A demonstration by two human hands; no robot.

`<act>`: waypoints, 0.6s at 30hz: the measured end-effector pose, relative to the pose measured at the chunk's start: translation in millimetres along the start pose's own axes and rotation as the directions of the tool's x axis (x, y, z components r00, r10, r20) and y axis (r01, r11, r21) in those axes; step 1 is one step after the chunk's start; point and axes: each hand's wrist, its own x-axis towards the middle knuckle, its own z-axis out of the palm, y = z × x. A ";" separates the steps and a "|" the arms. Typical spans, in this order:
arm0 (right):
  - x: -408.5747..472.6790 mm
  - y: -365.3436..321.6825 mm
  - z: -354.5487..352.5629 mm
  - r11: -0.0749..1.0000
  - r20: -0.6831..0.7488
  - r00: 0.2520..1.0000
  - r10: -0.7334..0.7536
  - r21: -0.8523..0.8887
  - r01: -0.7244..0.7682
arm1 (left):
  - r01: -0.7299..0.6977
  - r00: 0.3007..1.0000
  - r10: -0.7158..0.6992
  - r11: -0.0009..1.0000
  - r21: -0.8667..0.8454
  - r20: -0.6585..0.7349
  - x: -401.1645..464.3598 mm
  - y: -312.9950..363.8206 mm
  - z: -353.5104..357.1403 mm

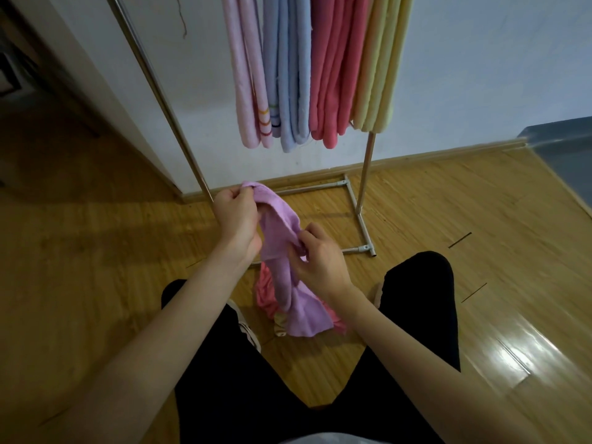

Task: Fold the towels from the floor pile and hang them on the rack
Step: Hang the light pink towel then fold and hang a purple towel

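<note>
While she squats by the rack, here's the layout:
L hand point(237, 216): grips top end of lilac towel point(282, 251), fingers curled round it.
R hand point(317, 257): pinches same towel mid-length.
Lilac towel: hangs btwn hands, lower end on floor pile point(267, 294).
Floor pile: pink + yellowish cloth, btwn her feet.
Rack point(365, 181): metal, w/ pink, blue, coral, yellow towels point(307, 68) hanging.
</note>
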 end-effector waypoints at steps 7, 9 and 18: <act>36.3 17.2 -49.8 0.994 -0.025 0.999 -0.042 0.098 0.045 | -0.071 0.997 0.068 0.955 0.289 0.020 20.1 18.4 -20.7; 52.1 15.0 -66.1 0.992 -0.021 0.996 -0.081 0.100 0.083 | -0.156 0.988 0.128 0.863 0.480 0.091 26.1 18.3 -29.3; 89.3 2.8 -111.7 0.983 0.037 0.989 -0.144 0.120 0.139 | -0.530 0.839 0.394 0.436 0.727 0.375 33.5 60.6 -30.9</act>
